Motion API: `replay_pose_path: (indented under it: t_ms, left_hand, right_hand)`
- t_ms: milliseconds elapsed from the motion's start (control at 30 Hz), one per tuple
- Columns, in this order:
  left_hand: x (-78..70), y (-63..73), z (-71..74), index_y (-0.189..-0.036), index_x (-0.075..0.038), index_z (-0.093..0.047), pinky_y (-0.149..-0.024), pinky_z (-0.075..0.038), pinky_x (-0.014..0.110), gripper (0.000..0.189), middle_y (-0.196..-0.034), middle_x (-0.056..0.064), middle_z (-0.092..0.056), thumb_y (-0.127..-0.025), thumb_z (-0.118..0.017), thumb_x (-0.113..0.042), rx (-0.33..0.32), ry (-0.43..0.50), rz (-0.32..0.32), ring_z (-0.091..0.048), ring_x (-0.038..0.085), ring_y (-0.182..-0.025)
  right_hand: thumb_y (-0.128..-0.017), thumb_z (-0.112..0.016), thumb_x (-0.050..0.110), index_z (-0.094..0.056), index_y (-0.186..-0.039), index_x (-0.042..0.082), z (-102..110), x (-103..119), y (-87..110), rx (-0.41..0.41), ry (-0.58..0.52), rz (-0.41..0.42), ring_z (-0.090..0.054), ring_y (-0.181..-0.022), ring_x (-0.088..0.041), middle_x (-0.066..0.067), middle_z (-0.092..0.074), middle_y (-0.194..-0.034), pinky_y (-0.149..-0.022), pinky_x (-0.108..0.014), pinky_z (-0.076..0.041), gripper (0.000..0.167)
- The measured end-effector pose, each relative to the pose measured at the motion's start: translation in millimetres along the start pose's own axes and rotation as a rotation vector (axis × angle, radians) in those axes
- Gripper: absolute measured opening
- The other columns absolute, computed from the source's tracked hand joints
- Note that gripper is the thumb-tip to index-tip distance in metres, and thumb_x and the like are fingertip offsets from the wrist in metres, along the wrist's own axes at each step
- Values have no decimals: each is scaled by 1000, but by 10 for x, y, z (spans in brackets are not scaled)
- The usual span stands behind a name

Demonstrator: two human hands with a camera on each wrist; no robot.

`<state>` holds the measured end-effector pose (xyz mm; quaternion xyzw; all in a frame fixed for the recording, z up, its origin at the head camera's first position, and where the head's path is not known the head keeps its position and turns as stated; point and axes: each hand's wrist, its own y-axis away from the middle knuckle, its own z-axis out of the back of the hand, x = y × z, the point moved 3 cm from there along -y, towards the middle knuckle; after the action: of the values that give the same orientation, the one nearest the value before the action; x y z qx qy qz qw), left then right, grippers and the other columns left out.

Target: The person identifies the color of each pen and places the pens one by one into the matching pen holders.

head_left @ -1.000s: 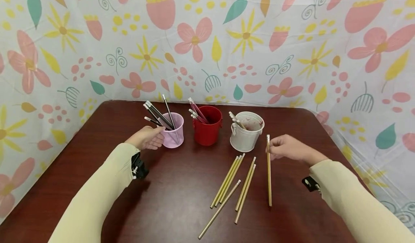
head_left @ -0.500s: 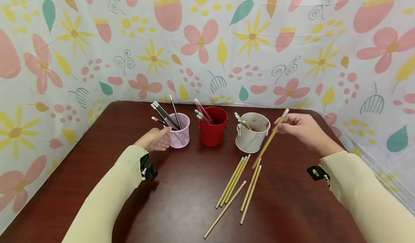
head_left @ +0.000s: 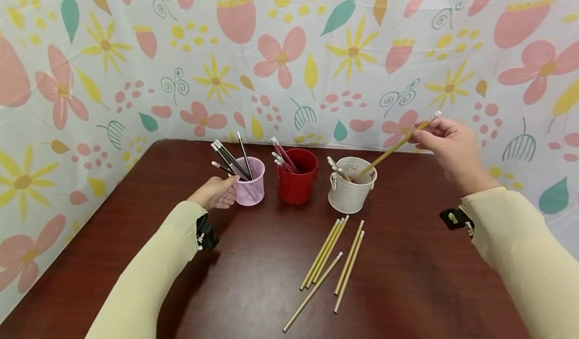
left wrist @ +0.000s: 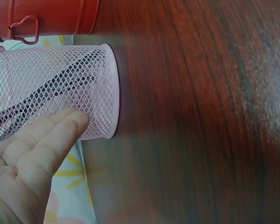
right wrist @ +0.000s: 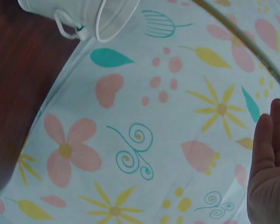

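My right hand (head_left: 454, 150) pinches a gold pencil (head_left: 392, 149) near its white eraser end. The pencil slants down to the left, its lower end inside the mouth of the white bucket (head_left: 346, 198). A few light-coloured pencils lean at that bucket's left rim. On the left, my left hand (head_left: 213, 193) rests against the side of a pink mesh pencil cup (left wrist: 95, 84), fingers nearly straight, thumb at the rim. Several black pencils (head_left: 230, 160) stand tilted in this cup. In the right wrist view the fingertips are partly cut off at the edge.
Between the cup and the white bucket stands a red bucket (head_left: 296, 186) with several dark pink pencils (head_left: 284, 155). Several gold pencils (head_left: 323, 256) lie on the dark wooden table (head_left: 235, 284) in front. A flowered cloth (head_left: 280, 103) hangs behind.
My right hand has raised the gold pencil from over the table's right side, tilted it, and brought its lower end into the white bucket. The left hand stays at the pink cup.
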<state>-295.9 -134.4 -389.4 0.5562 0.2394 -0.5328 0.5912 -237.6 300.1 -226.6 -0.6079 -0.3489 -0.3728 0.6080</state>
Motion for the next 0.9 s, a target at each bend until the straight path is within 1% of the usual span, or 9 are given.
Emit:
replay_pose_path:
  t_ms: [167,267,367,400,500,600,700,800,900]
  left_hand:
    - [7,-8,22,-127,24,-40,-98,-42,49,66,-130,39,-46,-101,-34,-36,2,-1,4,-49,46,-119]
    - [8,-17,24,-127,23,-41,-98,-43,48,66,-130,38,-46,-101,-35,-37,-1,-3,8,-50,46,-119]
    - [8,-28,23,-127,23,-42,-97,-44,48,66,-129,37,-47,-101,-35,-37,-5,3,13,-51,45,-118]
    - [9,-31,25,-126,22,-43,-97,-44,47,66,-129,37,-48,-101,-36,-38,-8,6,14,-52,44,-117]
    - [8,-37,21,-126,23,-42,-97,-44,47,66,-129,38,-48,-101,-35,-38,-6,5,12,-52,44,-118]
    - [12,-42,21,-127,23,-41,-98,-43,48,67,-130,37,-47,-101,-35,-38,-14,17,18,-50,45,-119]
    - [11,-59,5,-128,22,-42,-99,-42,48,67,-130,37,-47,-101,-36,-39,-22,25,24,-49,46,-120]
    - [11,-71,-6,-127,22,-44,-98,-43,48,66,-129,36,-48,-102,-35,-39,-27,17,20,-51,45,-119]
    - [18,-68,0,-126,21,-45,-98,-43,48,66,-128,36,-49,-102,-35,-39,-37,17,19,-52,45,-118]
  right_hand:
    - [-86,-63,0,-66,-71,15,-14,59,-65,-63,386,-5,-63,-65,1,15,-67,-68,-60,-11,-48,22]
    - [-85,-65,5,-67,-71,21,-35,-4,-98,-72,546,5,-56,-60,4,21,-62,-63,-53,-10,-41,21]
    - [-83,-67,10,-67,-72,13,-77,-119,-96,-70,660,33,-47,-54,4,25,-55,-56,-48,-14,-35,12]
    - [-83,-67,11,-68,-73,9,-93,-171,-86,-65,682,36,-45,-53,4,26,-54,-56,-47,-15,-33,10]
    - [-83,-67,13,-69,-78,-1,-141,-340,-29,-65,743,37,-42,-54,4,30,-52,-57,-48,-16,-33,15]
    - [-84,-67,14,-70,-83,-3,-191,-524,25,-67,754,11,-43,-56,5,32,-51,-59,-50,-17,-34,18]
    - [-83,-67,17,-70,-82,-1,-225,-662,74,-82,786,-10,-43,-56,5,32,-49,-58,-52,-18,-34,18]
    - [-83,-66,17,-70,-81,2,-253,-760,103,-86,816,-10,-43,-56,4,25,-54,-60,-52,-18,-34,16]
    - [-82,-65,15,-71,-81,2,-290,-847,104,-80,828,8,-44,-56,4,13,-60,-64,-51,-18,-34,15]
